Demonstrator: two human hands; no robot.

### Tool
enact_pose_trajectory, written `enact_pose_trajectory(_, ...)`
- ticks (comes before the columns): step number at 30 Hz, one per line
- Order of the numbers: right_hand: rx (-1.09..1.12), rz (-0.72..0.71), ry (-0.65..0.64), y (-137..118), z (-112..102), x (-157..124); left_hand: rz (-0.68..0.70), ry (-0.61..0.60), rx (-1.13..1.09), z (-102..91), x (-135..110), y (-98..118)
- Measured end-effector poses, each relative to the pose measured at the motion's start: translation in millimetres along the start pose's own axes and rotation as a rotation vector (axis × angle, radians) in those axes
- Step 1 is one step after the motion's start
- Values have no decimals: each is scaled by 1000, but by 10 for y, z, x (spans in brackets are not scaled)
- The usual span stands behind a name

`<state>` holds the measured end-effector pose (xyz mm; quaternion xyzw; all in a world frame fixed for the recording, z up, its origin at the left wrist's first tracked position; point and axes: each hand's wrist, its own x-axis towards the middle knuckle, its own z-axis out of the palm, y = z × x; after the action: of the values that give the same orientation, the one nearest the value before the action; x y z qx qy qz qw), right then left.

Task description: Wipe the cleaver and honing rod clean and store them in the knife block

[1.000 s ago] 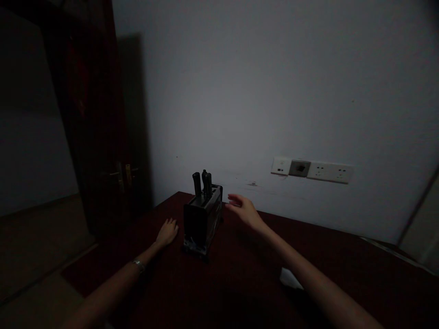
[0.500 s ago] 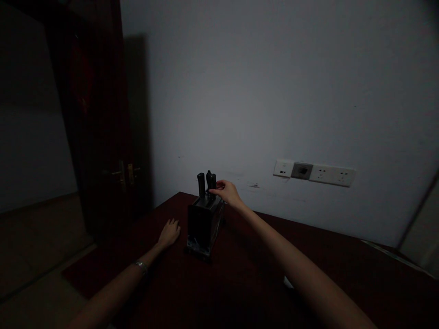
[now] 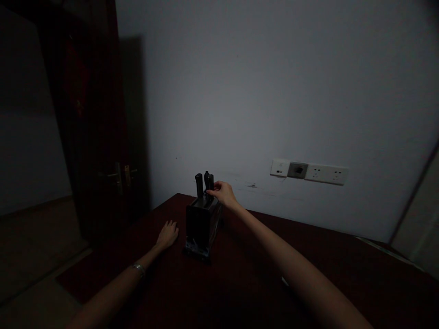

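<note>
A dark knife block (image 3: 198,228) stands upright on the dark red table, with several black handles rising from its top. My right hand (image 3: 223,193) reaches in from the right and has its thumb and fingers closed at the base of the rightmost handle, that of a knife (image 3: 211,182); its blade is hidden in the block. Another black handle (image 3: 199,185) stands to the left, and one more (image 3: 206,177) rises behind. My left hand (image 3: 168,235), with a bracelet at the wrist, lies flat on the table left of the block, fingers spread and holding nothing.
The table (image 3: 240,274) meets a pale wall (image 3: 222,114) carrying a row of sockets (image 3: 308,172) at the right. A small white object (image 3: 285,281) lies partly behind my right forearm. A dark red door (image 3: 99,137) with a handle is at the left; the room is dim.
The whole view has shifted slightly, so everything sits a little further left. My right hand stays at the knife handle and my left hand stays on the table.
</note>
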<state>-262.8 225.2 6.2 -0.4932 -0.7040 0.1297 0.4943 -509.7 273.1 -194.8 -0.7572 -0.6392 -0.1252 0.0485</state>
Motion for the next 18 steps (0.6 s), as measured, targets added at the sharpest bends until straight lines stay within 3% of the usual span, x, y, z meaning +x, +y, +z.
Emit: enact_pose_trajectory(18,-116,-48,11,-174,-134,141,24,2,18,-45,-20,26)
